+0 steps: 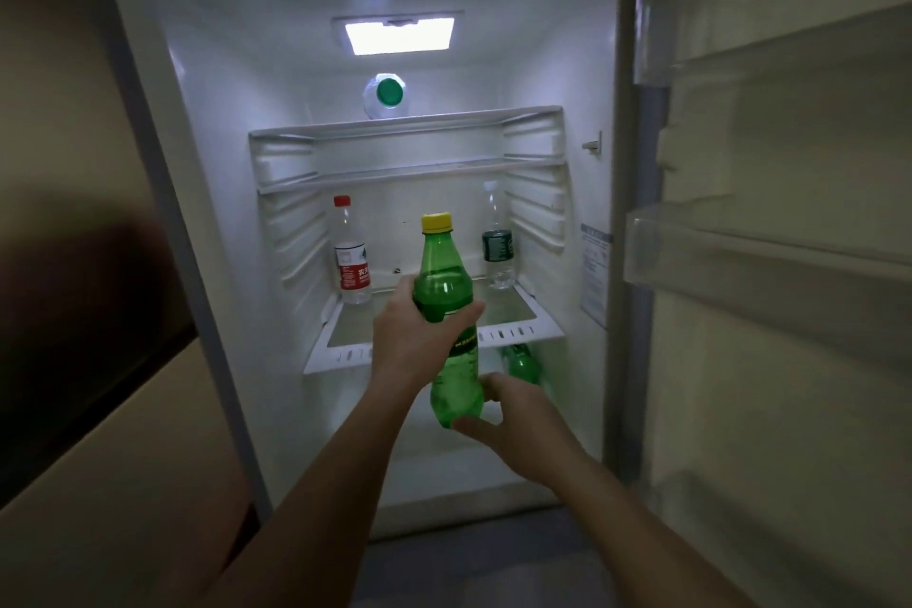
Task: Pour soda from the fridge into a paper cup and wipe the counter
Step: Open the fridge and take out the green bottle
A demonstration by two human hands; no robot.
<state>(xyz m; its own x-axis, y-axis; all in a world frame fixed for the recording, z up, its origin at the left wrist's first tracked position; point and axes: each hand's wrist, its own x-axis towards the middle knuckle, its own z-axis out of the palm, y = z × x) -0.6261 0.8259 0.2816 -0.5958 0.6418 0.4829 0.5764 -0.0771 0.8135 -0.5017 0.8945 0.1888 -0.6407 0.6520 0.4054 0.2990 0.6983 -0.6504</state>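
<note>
A green soda bottle (446, 281) with a yellow cap stands upright in the air in front of the open fridge (207, 163). My left hand (409, 341) is wrapped around its middle, over the label. My right hand (508, 415) cups the bottle's base from below and to the right, thumb and fingers touching it. A second green bottle (520, 363) lies on the level below the glass shelf (538, 328), partly hidden behind my right hand. No paper cup or counter is in view.
On the glass shelf stand a water bottle with a red cap (351, 257) at left and a dark-labelled clear bottle (497, 244) at right. A green-capped bottle (385, 95) lies on the top shelf. The fridge door (770, 212) with empty racks hangs open at right.
</note>
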